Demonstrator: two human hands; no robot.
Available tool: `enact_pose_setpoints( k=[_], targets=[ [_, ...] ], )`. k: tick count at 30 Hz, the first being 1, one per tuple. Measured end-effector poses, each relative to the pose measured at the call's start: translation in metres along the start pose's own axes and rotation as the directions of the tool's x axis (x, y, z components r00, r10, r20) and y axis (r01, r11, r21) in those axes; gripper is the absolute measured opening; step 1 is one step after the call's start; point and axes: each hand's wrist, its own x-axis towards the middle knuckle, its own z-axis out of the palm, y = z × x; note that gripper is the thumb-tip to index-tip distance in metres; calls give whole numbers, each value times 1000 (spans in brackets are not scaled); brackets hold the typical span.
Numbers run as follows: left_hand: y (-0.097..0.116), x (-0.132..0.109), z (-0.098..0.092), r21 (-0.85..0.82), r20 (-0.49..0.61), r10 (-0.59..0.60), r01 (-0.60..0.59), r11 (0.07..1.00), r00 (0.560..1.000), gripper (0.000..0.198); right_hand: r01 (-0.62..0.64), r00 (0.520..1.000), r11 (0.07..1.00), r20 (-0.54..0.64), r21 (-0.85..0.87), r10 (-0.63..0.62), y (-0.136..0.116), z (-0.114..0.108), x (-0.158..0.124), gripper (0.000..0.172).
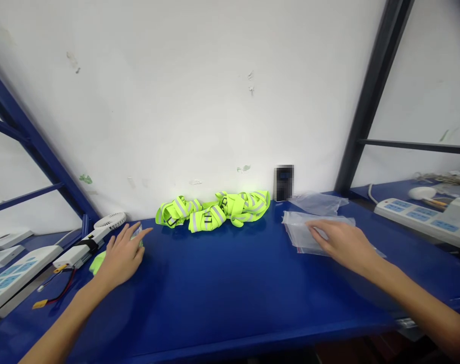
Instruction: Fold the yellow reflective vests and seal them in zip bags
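Fingers first: left hand (122,255), lower left of frame, spread wide, no grip visible; contact with the lime item (97,262) behind it can't be confirmed. Right hand (343,242), right of frame: fingers gently curled over the clear bag stack (299,233), thumb low; can't tell if a bag is pinched.

Progress, judged from layout: partway at most. Lime item at left shows a clear glint near the fingertips, so possibly bagged; mostly hidden, unconfirmed. Hi-vis strap pile (213,215), centre of frame against the wall, lies outside any bag, so that looks left to do. Bags remain available at right.

Counts, left to right:
- power strip (13,278), far left: 1
- cable with yellow connectors (63,292), lower left: 1
- white fan (110,221), left: 1
- lime item by left hand: at least 1, view blocked
- strap bundles, centre: about 3, overlapping, exact number unclear
- black box (283,183), pixelated, right of centre: 1
- bag stack: 1, layers not countable
- separate clear bag (321,203), just behind the stack: looks like 1
- second power strip (419,217), far right: 1

Blue surface (215,303) carries the straps and bags.
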Motion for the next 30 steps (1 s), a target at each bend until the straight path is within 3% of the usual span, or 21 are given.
enact_pose_setpoints(
  k=[3, 5, 7, 9, 10, 12, 15, 18, 19, 21, 23, 24, 26, 28, 30],
  targets=[
    [48, 15, -6, -123, -178, 173, -196, 973, 969, 45, -8, 973, 1000, -231, 11, 11, -26, -18, 15, 31],
    [87, 26, 2, -215, -169, 295, -327, 920, 940, 43, 117, 946, 990, -313, 81, -86, -59, -28, 27, 29],
    [120, 38, 20, -221, -151, 389, -414, 883, 909, 44, 264, 953, 952, -193, 156, -233, -98, -31, 38, 27],
    [140, 53, 44, -213, -139, 400, -422, 881, 906, 51, 410, 904, 879, 17, 242, -426, -135, -23, 48, 24],
    [145, 60, 55, -221, -123, 381, -400, 890, 916, 56, 465, 851, 834, 110, 295, -513, -150, -16, 52, 30],
    [146, 75, 73, -267, -95, 289, -304, 915, 953, 64, 465, 814, 820, 203, 334, -544, -169, 1, 61, 45],
    [137, 89, 84, -336, -62, 158, -170, 926, 985, 72, 432, 825, 837, 229, 335, -517, -178, 25, 69, 47],
    [131, 89, 78, -481, -89, 85, -117, 869, 992, 60, 421, 829, 813, 193, 402, -524, -175, 36, 69, 37],
    [130, 87, 74, -585, -118, 46, -107, 804, 992, 53, 401, 833, 798, 182, 450, -522, -173, 37, 68, 34],
    [128, 79, 66, -814, -191, -115, -92, 573, 975, 37, 337, 840, 756, 184, 560, -510, -169, 37, 67, 33],
    [126, 69, 59, -947, -203, -355, -91, 308, 912, 19, 278, 849, 721, 189, 635, -494, -164, 35, 66, 35],
    [126, 64, 57, -978, -162, -464, -79, 193, 871, 13, 261, 858, 713, 182, 651, -480, -162, 34, 66, 35],
    [127, 55, 56, -1000, -24, -596, -23, 10, 802, 19, 255, 897, 716, 118, 650, -426, -158, 31, 66, 31],
    [132, 49, 55, -991, 116, -632, 45, -128, 766, 26, 261, 936, 728, 16, 634, -350, -156, 29, 66, 25],
    [141, 45, 52, -952, 259, -599, 94, -293, 758, 27, 234, 961, 733, -40, 638, -272, -158, 26, 66, 26]
  ],
)
